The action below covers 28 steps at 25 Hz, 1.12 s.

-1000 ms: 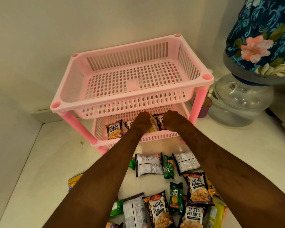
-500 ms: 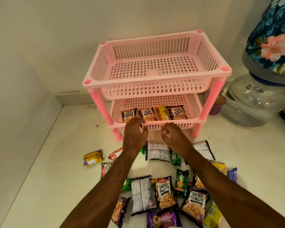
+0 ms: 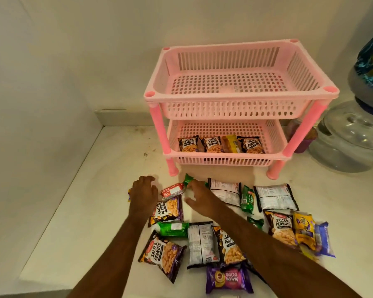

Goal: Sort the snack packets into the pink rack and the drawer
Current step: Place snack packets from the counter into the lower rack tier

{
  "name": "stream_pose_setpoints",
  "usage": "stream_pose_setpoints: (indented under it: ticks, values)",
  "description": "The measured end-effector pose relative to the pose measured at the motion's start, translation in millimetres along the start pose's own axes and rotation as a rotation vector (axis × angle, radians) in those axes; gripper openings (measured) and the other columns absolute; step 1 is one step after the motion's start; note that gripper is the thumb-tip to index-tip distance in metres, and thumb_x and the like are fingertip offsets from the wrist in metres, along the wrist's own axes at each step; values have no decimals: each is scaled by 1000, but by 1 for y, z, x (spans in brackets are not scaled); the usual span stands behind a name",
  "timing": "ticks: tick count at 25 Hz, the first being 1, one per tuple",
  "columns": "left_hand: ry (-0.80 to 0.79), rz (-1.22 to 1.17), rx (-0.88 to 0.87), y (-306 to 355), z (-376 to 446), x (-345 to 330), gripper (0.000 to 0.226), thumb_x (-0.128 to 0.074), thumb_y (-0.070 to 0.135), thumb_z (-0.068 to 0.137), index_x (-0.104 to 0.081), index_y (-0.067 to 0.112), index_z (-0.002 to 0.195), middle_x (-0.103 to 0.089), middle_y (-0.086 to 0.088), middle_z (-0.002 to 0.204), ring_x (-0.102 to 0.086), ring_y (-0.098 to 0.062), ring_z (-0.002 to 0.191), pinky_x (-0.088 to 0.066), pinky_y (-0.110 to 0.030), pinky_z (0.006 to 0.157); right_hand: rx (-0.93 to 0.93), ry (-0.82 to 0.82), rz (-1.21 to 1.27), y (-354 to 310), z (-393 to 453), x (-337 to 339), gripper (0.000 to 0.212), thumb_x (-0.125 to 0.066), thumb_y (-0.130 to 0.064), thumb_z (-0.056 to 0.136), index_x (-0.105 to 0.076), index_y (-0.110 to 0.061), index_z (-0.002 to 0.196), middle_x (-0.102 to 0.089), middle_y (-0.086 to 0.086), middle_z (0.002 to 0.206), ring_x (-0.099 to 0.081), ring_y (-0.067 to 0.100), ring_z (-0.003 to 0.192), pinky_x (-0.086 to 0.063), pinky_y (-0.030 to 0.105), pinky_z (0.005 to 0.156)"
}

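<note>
A two-tier pink rack (image 3: 241, 97) stands on the white counter against the wall. Its top tier is bare; the lower tier (image 3: 224, 157) holds three salted peanuts packets (image 3: 211, 144) and a yellow packet (image 3: 230, 144) in a row. Several snack packets lie spread on the counter before it. My left hand (image 3: 143, 193) hovers over the counter left of a small red packet (image 3: 172, 190), fingers apart, holding nothing. My right hand (image 3: 199, 195) reaches palm down beside a green packet (image 3: 188, 179), fingers spread and empty. A salted peanuts packet (image 3: 167, 210) lies between my hands.
A glass jar (image 3: 351, 136) with a floral cover stands right of the rack, with a small purple cup (image 3: 304, 143) behind the rack's leg. The left wall (image 3: 41, 125) and back wall form a corner. The counter's front edge (image 3: 43, 291) is at lower left.
Both hands have drawn back from the rack's lower tier, leaving packets there, and have come down to the left part of the packet pile. The view has swung left.
</note>
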<state>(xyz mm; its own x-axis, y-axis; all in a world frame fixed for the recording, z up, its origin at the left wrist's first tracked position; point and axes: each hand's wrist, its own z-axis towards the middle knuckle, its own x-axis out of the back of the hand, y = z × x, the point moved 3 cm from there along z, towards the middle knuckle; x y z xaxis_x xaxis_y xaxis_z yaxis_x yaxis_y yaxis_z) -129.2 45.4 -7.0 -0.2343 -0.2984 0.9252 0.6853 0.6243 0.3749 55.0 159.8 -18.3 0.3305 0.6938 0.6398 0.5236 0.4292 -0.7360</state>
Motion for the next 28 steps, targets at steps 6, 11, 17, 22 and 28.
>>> stream_pose_setpoints:
  ticks: [6, 11, 17, 22, 28]
  values:
    - [-237, 144, 56, -51, -3, 9, 59, -61, 33, 92, -46, 19, 147, -51, -4, 145, -48, -28, 134, -39, -40, 108, -285, -56, -37, -21, 12, -51, 86, -66, -53, 88, -24, -13, 152, -52, 12, 144, -50, 33, 134, -35, 47, 113]
    - [-214, 150, 83, -68, -11, 11, 56, -60, 27, 89, -48, 26, 143, -55, -2, 137, -52, -28, 125, -37, -41, 99, -399, -62, 64, -22, 11, -60, 95, -72, -50, 86, -17, -8, 151, -56, 5, 144, -49, 29, 136, -27, 49, 117]
    - [-209, 25, 175, -76, -19, 3, 55, -63, 31, 88, -47, 24, 140, -60, -5, 129, -54, -32, 118, -37, -44, 94, -408, -28, 328, -24, 5, -58, 62, -86, -24, 79, -53, -5, 128, -67, 12, 124, -65, 27, 115, -50, 42, 103]
    - [-93, -216, 220, -55, -22, 7, 52, -64, 54, 88, -54, 26, 131, -63, -2, 124, -59, -30, 116, -43, -47, 96, -303, -50, 449, -30, -3, -30, 46, -83, -14, 81, -65, -12, 123, -73, 6, 119, -68, 20, 110, -53, 38, 101]
    - [-110, -261, 126, 4, -8, 18, 61, -63, 50, 90, -46, 21, 141, -57, -6, 135, -56, -29, 123, -36, -46, 101, -279, 46, 568, -8, -12, 39, 42, -86, -17, 78, -64, -17, 113, -73, 1, 111, -69, 17, 103, -57, 35, 92]
